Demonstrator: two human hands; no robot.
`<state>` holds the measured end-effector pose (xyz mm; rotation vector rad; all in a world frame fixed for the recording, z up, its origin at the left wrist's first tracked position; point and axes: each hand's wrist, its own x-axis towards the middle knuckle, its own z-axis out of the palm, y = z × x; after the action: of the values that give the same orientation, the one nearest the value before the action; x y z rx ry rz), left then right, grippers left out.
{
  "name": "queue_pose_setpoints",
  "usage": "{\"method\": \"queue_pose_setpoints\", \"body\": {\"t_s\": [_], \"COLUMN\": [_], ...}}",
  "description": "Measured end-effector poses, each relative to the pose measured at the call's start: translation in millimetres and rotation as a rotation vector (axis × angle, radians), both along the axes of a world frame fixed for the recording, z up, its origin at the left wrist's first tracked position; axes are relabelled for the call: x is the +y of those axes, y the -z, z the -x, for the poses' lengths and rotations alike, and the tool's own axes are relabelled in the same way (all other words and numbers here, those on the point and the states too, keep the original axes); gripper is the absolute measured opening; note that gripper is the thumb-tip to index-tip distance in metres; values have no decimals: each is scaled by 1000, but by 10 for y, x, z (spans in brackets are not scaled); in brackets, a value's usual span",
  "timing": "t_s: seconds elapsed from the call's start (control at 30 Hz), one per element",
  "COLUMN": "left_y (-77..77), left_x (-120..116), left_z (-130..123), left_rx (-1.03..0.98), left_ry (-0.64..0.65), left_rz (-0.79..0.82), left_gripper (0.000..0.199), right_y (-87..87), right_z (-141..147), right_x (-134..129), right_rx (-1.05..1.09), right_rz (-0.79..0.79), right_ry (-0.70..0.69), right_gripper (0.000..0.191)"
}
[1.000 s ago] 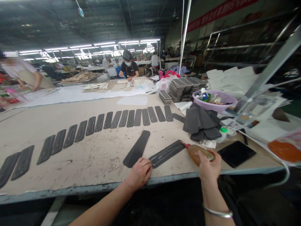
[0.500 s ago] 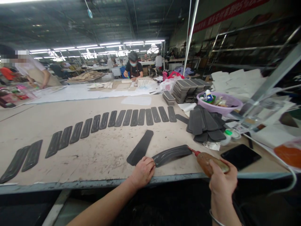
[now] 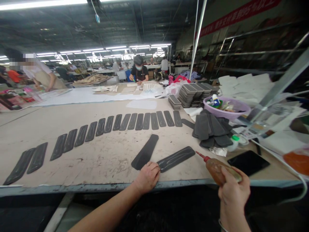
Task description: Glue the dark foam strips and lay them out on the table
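My left hand (image 3: 148,175) is closed on the near left end of a dark grey strip (image 3: 177,158), which lies on the table with a glossy line of glue along its top. In my right hand (image 3: 234,187) is a brown glue bottle (image 3: 220,170) with a red nozzle. The nozzle tip sits just off the strip's right end, apart from it. A plain dark strip (image 3: 146,151) lies flat beyond my left hand. A long curved row of glossy dark strips (image 3: 122,121) crosses the table farther back.
To the right lie a loose pile of dark strips (image 3: 210,127), a black tablet (image 3: 248,162) and a green-capped container (image 3: 233,143). Behind are a purple basin (image 3: 227,109) and stacked grey pieces (image 3: 188,95). A metal pole (image 3: 280,83) slants at right. Co-workers work across the table.
The glue bottle has moved right, off the strip's end. That end, bowed upward before, now lies flatter. My left hand stays on the strip. The view has shifted slightly.
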<state>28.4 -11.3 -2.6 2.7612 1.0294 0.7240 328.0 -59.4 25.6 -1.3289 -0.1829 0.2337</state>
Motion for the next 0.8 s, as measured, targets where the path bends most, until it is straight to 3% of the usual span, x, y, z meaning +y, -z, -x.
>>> {"method": "queue_pose_setpoints", "body": {"t_s": [0.27,0.47,0.7,0.8], "left_y": [0,-15,-45,-51], "left_x": [8,-2,21,6], "left_z": [-4,-7,-6,-1], "left_rx": [-5,-6,-5,14], "left_ry": [-7,-8,2,-31], "left_rz": [3,8,13,10], "left_gripper": [18,18,20,18], "right_y": [128,84,92,119], "right_z": [-5,53,-57,-24], "right_x": [98,64,184,162], "right_rx": [-4,165,235,219], "right_rz": [44,0,-63,-26], "right_ry": [-89,-197,-74,-234], "right_gripper": [59,61,59,57]}}
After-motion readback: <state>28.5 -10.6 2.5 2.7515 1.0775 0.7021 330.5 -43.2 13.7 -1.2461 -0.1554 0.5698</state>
